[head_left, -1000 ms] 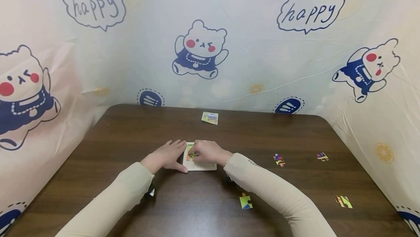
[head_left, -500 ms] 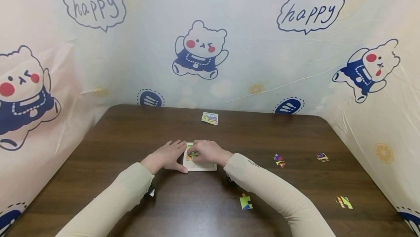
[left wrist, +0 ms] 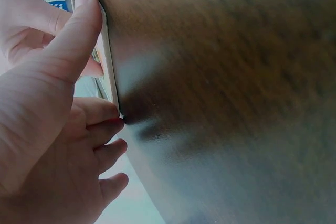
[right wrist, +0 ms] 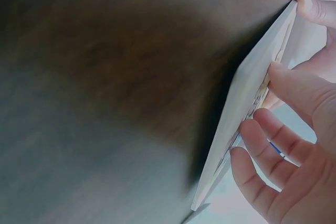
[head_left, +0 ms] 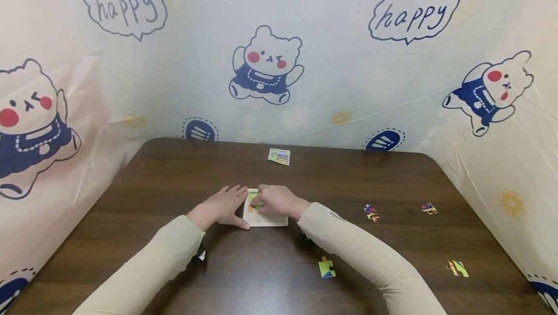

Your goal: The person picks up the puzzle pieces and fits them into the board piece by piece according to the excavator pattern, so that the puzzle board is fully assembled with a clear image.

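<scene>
In the head view a small white-rimmed puzzle board (head_left: 268,224) lies flat at the middle of the table. My left hand (head_left: 221,206) rests along its left side with fingers spread, the thumb at the near left corner. Over the board bends my right hand (head_left: 279,200), its thumb and index finger pinching a green and orange puzzle piece (head_left: 253,207) in the left part. The fingers hide much of that piece and the board's middle. The right wrist view shows the board's pale edge (right wrist: 231,98) close up, with the right fingers curled above its surface.
Loose puzzle pieces lie to the right: a green one (head_left: 326,268) near the right forearm, a purple and orange one (head_left: 371,213), a purple one (head_left: 429,208) and a striped green one (head_left: 457,268). A small picture card (head_left: 279,157) lies at the table's far edge.
The right fingertips shift very slightly over the pinched puzzle piece, and it turns a little at the board's left part. My left hand and the loose pieces stay in place.
</scene>
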`<control>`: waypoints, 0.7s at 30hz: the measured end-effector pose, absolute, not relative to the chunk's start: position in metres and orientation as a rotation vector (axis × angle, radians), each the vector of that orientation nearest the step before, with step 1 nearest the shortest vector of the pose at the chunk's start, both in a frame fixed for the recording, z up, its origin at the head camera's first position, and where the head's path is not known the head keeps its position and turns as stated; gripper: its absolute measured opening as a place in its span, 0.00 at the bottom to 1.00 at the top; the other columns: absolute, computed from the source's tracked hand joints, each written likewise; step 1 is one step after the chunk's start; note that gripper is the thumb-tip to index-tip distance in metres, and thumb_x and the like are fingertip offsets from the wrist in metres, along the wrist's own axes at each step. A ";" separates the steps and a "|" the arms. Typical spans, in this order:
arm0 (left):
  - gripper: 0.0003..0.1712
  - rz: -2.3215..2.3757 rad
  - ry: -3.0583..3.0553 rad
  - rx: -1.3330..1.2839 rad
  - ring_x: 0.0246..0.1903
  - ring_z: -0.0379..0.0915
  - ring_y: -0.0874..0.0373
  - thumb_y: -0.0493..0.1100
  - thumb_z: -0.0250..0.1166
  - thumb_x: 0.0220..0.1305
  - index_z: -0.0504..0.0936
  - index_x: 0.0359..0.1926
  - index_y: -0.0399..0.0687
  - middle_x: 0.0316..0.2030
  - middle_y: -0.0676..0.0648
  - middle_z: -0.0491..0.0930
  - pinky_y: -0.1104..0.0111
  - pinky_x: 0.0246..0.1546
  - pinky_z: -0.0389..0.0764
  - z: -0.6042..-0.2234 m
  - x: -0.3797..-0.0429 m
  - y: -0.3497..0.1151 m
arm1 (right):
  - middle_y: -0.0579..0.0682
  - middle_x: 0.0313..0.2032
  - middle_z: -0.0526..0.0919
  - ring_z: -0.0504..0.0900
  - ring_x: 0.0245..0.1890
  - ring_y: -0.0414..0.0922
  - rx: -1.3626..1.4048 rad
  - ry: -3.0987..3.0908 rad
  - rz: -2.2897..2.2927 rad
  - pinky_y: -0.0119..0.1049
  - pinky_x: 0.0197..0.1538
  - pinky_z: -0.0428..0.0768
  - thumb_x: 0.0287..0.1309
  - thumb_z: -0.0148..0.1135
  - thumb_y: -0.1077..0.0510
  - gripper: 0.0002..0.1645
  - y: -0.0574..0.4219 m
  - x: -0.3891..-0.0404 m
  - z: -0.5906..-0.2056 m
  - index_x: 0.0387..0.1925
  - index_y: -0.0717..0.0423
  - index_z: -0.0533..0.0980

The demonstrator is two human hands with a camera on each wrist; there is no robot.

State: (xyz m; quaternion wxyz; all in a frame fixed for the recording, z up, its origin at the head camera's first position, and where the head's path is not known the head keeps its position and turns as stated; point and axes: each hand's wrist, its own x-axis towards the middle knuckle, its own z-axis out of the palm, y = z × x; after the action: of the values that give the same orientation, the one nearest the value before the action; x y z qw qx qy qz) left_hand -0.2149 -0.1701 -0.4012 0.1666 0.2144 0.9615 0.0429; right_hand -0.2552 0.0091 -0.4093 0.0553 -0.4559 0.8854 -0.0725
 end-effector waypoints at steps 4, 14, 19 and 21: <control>0.58 0.111 2.738 0.619 0.67 0.43 0.42 0.68 0.64 0.48 0.55 0.67 0.32 0.67 0.37 0.52 0.49 0.64 0.45 -0.401 -0.215 -0.171 | 0.43 0.33 0.75 0.71 0.28 0.36 -1.362 2.671 -0.241 0.26 0.26 0.70 0.53 0.67 0.54 0.17 0.010 -0.256 -0.408 0.47 0.46 0.81; 0.58 0.104 2.736 0.610 0.67 0.42 0.43 0.68 0.64 0.48 0.55 0.67 0.33 0.68 0.38 0.51 0.49 0.64 0.45 -0.402 -0.214 -0.168 | 0.50 0.46 0.78 0.76 0.37 0.42 -1.183 2.652 -0.514 0.34 0.39 0.75 0.56 0.63 0.53 0.25 0.058 -0.260 -0.384 0.56 0.53 0.74; 0.58 0.114 2.743 0.602 0.67 0.42 0.43 0.68 0.65 0.47 0.55 0.67 0.33 0.68 0.38 0.51 0.49 0.64 0.45 -0.404 -0.215 -0.169 | 0.52 0.46 0.78 0.77 0.39 0.45 -1.056 2.702 -0.687 0.36 0.40 0.76 0.56 0.63 0.53 0.26 0.101 -0.259 -0.371 0.56 0.54 0.73; 0.58 0.108 2.744 0.605 0.67 0.43 0.43 0.68 0.65 0.47 0.56 0.67 0.33 0.68 0.37 0.51 0.49 0.64 0.45 -0.405 -0.216 -0.169 | 0.51 0.45 0.78 0.77 0.41 0.45 -0.991 2.724 -0.748 0.37 0.41 0.77 0.56 0.64 0.53 0.26 0.119 -0.258 -0.367 0.56 0.53 0.73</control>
State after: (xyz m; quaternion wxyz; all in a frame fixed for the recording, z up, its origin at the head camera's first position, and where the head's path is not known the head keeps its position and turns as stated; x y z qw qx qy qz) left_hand -0.2157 -0.1691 -0.4047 0.1640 0.2124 0.9626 0.0379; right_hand -0.2583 0.1189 -0.3673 0.0738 -0.3299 0.9075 -0.2493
